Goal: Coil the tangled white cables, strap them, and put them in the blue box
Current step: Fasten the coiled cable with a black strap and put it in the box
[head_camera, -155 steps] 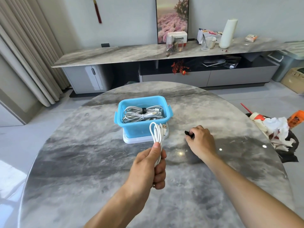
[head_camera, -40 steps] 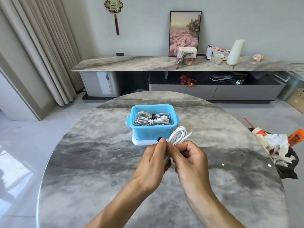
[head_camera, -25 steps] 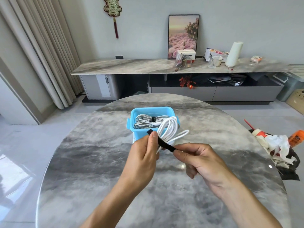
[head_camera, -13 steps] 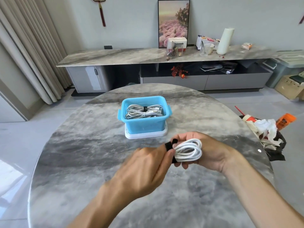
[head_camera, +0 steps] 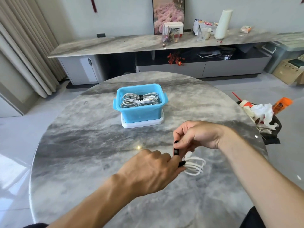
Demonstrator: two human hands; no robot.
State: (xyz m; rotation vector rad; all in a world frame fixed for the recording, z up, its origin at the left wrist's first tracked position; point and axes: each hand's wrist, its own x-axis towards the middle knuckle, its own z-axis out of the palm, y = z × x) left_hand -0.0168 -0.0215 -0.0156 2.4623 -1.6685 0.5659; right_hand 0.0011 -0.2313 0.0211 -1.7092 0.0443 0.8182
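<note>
Your left hand (head_camera: 153, 171) sits low in the middle of the frame, with its fingers curled around one end of a small white coil (head_camera: 195, 167). The loops of the coil stick out to the right of your knuckles, just above the table (head_camera: 79, 153). Your right hand (head_camera: 195, 137) is right above and a little to the right of the left one. Its thumb and fingers pinch a black strap (head_camera: 176, 151), which runs down to the coil where your left fingers hold it. You cannot tell if the strap goes all the way around the coil, because your fingers hide that part. Both hands are close together, almost touching. The blue box (head_camera: 139, 102) stands farther up, near the middle of the frame, well apart from your hands. It sits on a white lid (head_camera: 143, 124) that lies flat on the table. Inside the box there are more white cables (head_camera: 138, 100), held in a bunch by a dark strap in the middle. The table is round and grey, like marble. At the right edge of the frame there is a heap of trash (head_camera: 263, 114) with white paper and something orange. Along the top of the frame runs a long shelf (head_camera: 115, 45) with a white roll (head_camera: 222, 24) and a picture (head_camera: 168, 14) of pink flowers.
</note>
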